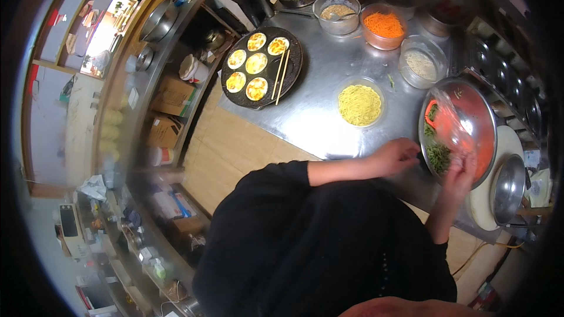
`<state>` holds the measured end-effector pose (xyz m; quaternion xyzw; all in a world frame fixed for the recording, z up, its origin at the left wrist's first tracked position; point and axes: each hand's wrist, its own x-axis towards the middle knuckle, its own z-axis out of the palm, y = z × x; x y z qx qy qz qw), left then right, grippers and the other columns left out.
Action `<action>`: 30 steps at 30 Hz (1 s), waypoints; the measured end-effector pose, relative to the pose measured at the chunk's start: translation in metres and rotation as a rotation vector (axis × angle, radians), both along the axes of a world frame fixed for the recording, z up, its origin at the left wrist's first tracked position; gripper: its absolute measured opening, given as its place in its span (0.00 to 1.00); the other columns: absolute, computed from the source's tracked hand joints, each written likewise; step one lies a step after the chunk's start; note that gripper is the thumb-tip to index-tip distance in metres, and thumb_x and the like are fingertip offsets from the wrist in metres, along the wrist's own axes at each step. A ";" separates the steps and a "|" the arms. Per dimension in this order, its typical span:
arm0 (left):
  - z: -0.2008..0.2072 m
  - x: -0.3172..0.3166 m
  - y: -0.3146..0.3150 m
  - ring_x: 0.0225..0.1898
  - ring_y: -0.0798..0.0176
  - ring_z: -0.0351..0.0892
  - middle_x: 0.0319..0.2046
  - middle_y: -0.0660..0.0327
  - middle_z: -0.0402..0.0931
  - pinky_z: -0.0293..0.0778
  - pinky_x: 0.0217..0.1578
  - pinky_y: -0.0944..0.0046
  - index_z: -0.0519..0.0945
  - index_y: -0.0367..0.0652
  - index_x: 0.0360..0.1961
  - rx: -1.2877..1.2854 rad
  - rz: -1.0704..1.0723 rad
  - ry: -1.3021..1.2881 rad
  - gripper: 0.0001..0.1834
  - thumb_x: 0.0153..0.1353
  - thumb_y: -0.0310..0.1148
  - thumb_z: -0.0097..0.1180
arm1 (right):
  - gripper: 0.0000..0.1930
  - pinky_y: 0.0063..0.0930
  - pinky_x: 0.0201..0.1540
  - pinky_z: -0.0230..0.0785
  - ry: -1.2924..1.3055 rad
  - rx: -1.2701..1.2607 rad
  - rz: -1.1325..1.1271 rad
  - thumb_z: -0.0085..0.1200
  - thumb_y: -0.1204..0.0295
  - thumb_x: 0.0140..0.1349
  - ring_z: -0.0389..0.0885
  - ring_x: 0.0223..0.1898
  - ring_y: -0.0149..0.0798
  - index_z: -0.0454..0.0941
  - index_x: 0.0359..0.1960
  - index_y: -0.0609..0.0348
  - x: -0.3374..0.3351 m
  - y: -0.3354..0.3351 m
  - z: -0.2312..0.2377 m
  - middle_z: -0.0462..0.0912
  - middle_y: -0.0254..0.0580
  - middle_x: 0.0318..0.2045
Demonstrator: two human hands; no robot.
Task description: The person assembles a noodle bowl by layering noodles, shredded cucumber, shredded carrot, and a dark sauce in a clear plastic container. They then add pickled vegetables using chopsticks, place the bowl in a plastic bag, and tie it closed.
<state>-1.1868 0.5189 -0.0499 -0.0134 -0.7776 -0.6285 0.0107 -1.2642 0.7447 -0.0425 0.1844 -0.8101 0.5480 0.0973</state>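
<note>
A large steel bowl (490,141) stands at the right of the steel counter, with shredded greens (437,154) along its left side and an orange object (432,115) above them. Over this bowl, my right hand (461,170) grips a crumpled clear plastic bag (451,118) that hangs across the opening. My left hand (399,155) is just left of the rim, its fingers curled in; whether anything is inside them is hidden. Nearest to it on the counter is a clear bowl of yellow noodles (359,105).
A round black pan (235,95) with several egg-topped cups and chopsticks (281,76) is at the left. Along the back are bowls of shredded carrot (383,23), brown crumbs (337,10) and pale grains (420,64). An empty steel bowl (508,191) stands far right. Shelves line the left.
</note>
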 end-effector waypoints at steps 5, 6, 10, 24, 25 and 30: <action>0.003 -0.027 0.038 0.35 0.64 0.76 0.36 0.58 0.76 0.75 0.38 0.65 0.75 0.38 0.46 0.181 0.076 -0.030 0.17 0.58 0.33 0.61 | 0.10 0.36 0.62 0.59 -0.343 -0.586 0.049 0.40 0.80 0.67 0.70 0.55 0.44 0.74 0.43 0.68 0.038 -0.072 0.016 0.71 0.49 0.52; 0.002 -0.029 0.040 0.32 0.62 0.76 0.34 0.57 0.76 0.74 0.37 0.64 0.76 0.37 0.44 0.300 0.133 -0.008 0.14 0.59 0.33 0.59 | 0.09 0.36 0.63 0.58 -0.553 -0.930 0.125 0.40 0.80 0.67 0.70 0.56 0.45 0.74 0.42 0.67 0.041 -0.076 0.012 0.71 0.49 0.52; 0.001 -0.028 0.027 0.32 0.53 0.75 0.32 0.55 0.75 0.73 0.35 0.60 0.77 0.38 0.39 -0.035 0.174 0.055 0.08 0.57 0.27 0.55 | 0.09 0.35 0.64 0.55 -0.404 -0.853 0.267 0.38 0.83 0.62 0.68 0.59 0.45 0.72 0.40 0.63 0.037 -0.070 -0.010 0.71 0.52 0.54; 0.025 -0.039 0.005 0.39 0.46 0.73 0.34 0.51 0.74 0.70 0.41 0.54 0.76 0.40 0.37 -0.359 0.126 0.638 0.12 0.48 0.20 0.55 | 0.24 0.38 0.69 0.47 -0.380 -0.538 0.495 0.40 0.68 0.70 0.57 0.68 0.46 0.59 0.65 0.65 -0.018 -0.088 0.013 0.62 0.51 0.65; 0.023 -0.040 0.006 0.38 0.46 0.73 0.34 0.51 0.74 0.70 0.40 0.54 0.76 0.40 0.37 -0.377 0.130 0.631 0.13 0.48 0.18 0.55 | 0.24 0.38 0.69 0.47 -0.290 -0.773 0.582 0.39 0.65 0.71 0.57 0.68 0.45 0.59 0.65 0.65 -0.023 -0.092 0.009 0.62 0.50 0.65; 0.020 -0.049 0.008 0.37 0.46 0.73 0.33 0.51 0.74 0.70 0.40 0.54 0.75 0.37 0.33 -0.486 0.196 0.546 0.08 0.50 0.20 0.58 | 0.22 0.39 0.68 0.51 -0.211 -0.810 0.280 0.43 0.67 0.69 0.62 0.65 0.44 0.63 0.63 0.65 -0.034 -0.111 -0.014 0.67 0.49 0.62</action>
